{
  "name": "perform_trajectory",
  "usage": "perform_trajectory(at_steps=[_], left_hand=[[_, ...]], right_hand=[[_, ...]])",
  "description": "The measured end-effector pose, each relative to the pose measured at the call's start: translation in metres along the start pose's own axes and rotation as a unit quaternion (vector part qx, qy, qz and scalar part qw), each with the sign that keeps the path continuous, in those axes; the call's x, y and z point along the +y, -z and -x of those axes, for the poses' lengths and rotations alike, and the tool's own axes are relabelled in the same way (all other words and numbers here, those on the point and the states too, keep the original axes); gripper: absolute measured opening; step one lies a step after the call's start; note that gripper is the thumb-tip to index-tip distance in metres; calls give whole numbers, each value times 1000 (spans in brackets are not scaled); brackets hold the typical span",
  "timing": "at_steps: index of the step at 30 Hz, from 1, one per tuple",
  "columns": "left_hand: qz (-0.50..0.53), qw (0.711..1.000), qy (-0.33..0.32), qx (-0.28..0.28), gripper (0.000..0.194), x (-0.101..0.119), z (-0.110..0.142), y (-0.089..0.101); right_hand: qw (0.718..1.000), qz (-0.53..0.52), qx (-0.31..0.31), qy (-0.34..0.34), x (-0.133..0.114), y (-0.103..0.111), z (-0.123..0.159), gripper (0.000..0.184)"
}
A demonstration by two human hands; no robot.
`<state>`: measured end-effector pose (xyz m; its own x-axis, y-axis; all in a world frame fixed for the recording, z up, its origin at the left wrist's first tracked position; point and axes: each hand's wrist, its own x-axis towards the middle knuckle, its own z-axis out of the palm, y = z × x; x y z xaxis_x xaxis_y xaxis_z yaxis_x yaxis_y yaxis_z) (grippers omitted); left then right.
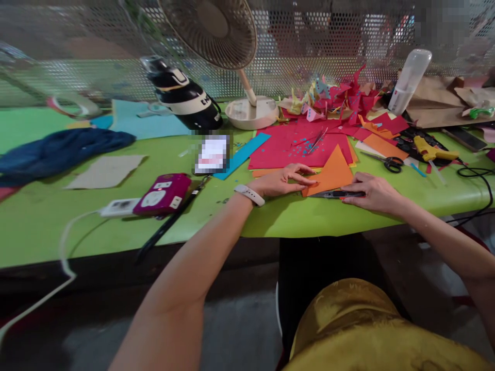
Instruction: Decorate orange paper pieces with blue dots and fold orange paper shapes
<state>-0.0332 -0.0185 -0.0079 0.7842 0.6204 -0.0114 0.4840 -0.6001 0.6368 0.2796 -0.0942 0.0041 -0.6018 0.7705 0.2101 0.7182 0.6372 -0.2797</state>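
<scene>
An orange paper triangle [333,172] lies folded on the green table [77,216] near its front edge. My left hand [282,181] rests flat on the triangle's left corner, fingers stretched out. My right hand [373,191] is closed on a dark cutter knife [335,194] that lies along the triangle's lower edge. A white band [249,195] sits on my left wrist.
Red paper sheets [294,147], orange sheets [381,145], a blue strip [242,154] and folded paper shapes [328,98] lie behind. Scissors [389,162], a yellow glue gun [431,150], a bottle [408,80], a fan [232,51], a magenta device [162,194] and blue cloth [58,149] also sit on the table.
</scene>
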Motion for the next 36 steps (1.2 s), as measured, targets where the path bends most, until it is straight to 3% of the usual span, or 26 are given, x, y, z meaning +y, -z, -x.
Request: perform_trajectory(at_steps=[7, 15, 19, 22, 25, 30, 36], left_hand=[[-10, 1000, 3, -12, 42, 3, 1, 2], [-6, 1000, -6, -2, 42, 0, 0, 1], [4, 1000, -3, 31, 43, 4, 0, -6], [-8, 995, 7, 101, 53, 12, 0, -12], [-35, 989, 14, 142, 61, 18, -1, -17], [0, 991, 26, 128, 45, 22, -3, -16], [158, 974, 35, 161, 34, 24, -1, -14]], right_hand=[[1000, -2, -2, -5, -5, -3, -6, 34], [999, -20, -28, 33, -8, -1, -5, 32], [996, -79, 31, 34, 1, 4, 0, 33], [988, -91, 121, -21, 20, 14, -1, 38], [978, 1, 180, -109, 45, 26, -3, 45], [959, 128, 141, -209, 75, 36, -3, 38], [945, 210, 48, -247, 77, 36, -1, 38]])
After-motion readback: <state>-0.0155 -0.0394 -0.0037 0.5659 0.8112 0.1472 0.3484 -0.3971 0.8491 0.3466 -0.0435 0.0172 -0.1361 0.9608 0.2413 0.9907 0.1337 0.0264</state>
